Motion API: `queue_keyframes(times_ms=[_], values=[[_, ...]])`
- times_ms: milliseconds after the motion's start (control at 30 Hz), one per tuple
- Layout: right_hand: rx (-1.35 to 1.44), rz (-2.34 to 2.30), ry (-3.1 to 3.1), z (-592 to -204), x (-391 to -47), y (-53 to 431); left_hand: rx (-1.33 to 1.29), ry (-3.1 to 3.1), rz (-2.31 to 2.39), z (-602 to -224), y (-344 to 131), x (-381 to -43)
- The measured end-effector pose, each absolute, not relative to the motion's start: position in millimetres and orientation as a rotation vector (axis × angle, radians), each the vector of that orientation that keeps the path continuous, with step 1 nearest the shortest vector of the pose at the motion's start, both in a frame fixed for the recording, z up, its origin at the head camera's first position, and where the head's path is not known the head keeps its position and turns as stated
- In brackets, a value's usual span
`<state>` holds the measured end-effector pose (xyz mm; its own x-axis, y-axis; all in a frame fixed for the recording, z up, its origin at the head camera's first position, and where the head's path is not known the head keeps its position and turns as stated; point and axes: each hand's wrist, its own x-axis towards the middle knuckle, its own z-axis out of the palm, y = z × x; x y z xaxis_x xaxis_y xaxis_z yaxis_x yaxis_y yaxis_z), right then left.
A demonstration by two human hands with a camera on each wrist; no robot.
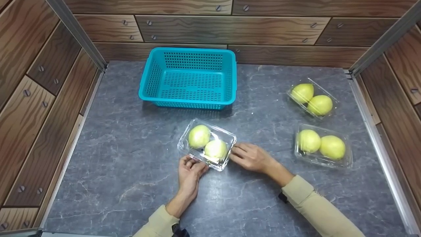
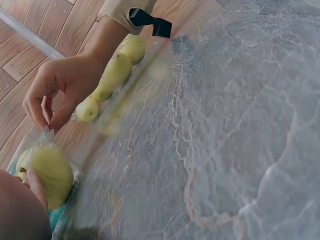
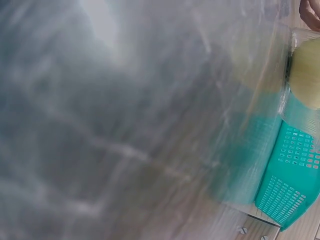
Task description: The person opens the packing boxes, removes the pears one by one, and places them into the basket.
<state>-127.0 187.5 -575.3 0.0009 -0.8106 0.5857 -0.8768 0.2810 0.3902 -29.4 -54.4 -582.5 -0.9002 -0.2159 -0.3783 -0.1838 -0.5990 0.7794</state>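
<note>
A clear plastic clamshell box [image 1: 226, 135] with two round yellow-green fruits [image 1: 199, 136] inside rests at an angle mid-table. My left hand [image 1: 190, 172] holds its near left edge, fingers curled in against it; in the left wrist view the thumb [image 2: 36, 187] lies over the box's side by a fruit with a dark stem. At the box's right end, my right hand [image 1: 251, 158] pinches the edge between thumb and fingers, and the left wrist view shows those fingertips on a clear plastic corner [image 2: 42, 134]. The right wrist view catches only the box's side [image 3: 295, 37].
Behind the box stands a teal perforated basket [image 1: 187, 102] with nothing in it. Two more clear boxes with two fruits each, a far one [image 1: 325, 90] and a nearer one [image 1: 348, 154], lie at the right. Wood-patterned walls [image 1: 230, 29] enclose the grey marbled table [image 1: 115, 158].
</note>
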Motion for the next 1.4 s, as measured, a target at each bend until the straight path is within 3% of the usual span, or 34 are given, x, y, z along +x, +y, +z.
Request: queue_keyframes(times_ms=[1400], values=[[1.676, -0.01, -1.55, -567.8, -129.4, 166.8, 0.675, -1.52, -2.735, -580.6, -61.3, -38.8]])
